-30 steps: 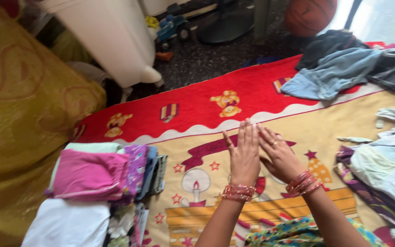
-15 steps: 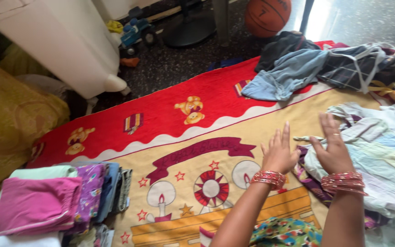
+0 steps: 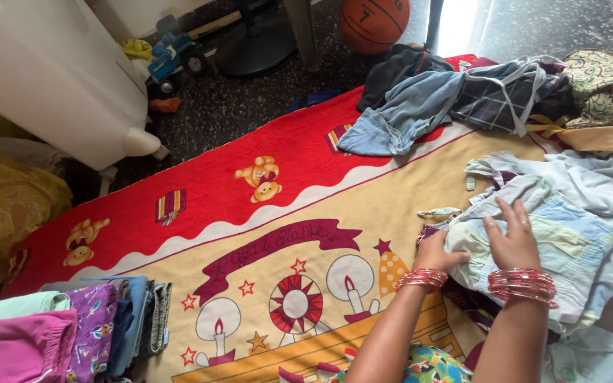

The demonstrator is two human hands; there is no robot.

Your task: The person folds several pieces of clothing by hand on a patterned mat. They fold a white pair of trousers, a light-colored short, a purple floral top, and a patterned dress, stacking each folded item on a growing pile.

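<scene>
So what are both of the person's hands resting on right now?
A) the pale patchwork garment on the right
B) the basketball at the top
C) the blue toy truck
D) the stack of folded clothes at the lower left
A: the left hand and the right hand both lie on the pale patchwork garment, far from the folded stack and the basketball.

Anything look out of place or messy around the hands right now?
Nothing damaged or spilled. Both hands, left hand and right hand, rest on a crumpled pale garment. Unfolded clothes lie heaped across the blanket, unlike the neat folded stack.
</scene>
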